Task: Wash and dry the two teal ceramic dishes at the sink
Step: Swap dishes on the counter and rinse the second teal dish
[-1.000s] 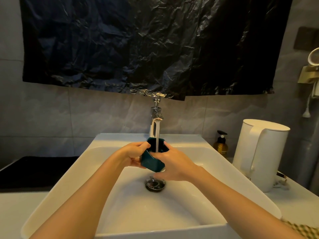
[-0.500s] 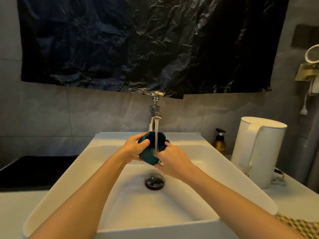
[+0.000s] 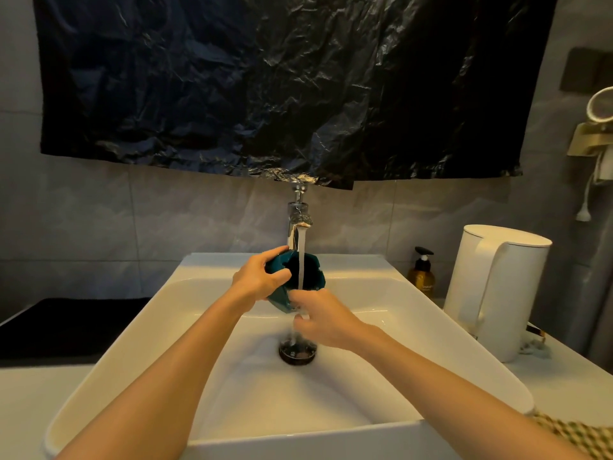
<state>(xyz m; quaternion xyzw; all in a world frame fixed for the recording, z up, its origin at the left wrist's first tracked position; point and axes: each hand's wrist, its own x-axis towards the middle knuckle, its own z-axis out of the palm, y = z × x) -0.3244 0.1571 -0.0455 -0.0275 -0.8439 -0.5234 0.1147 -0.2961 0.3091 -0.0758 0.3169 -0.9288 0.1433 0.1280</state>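
A teal ceramic dish is held tilted under the running tap, its opening facing me, with water streaming into it. My left hand grips the dish's left rim, thumb over the edge. My right hand is just below the dish, fingertips touching its lower edge, fingers loosely curled in the falling water. Only one teal dish is in view. Below them lies the white sink basin with its dark drain.
A white kettle and an amber pump bottle stand on the counter to the right. A checked cloth lies at the lower right. A dark mat covers the counter at left. Black plastic sheeting hangs above the tap.
The dish has been turned so its opening faces me and raised a little under the stream. My right hand has slid from the dish's side down to below it.
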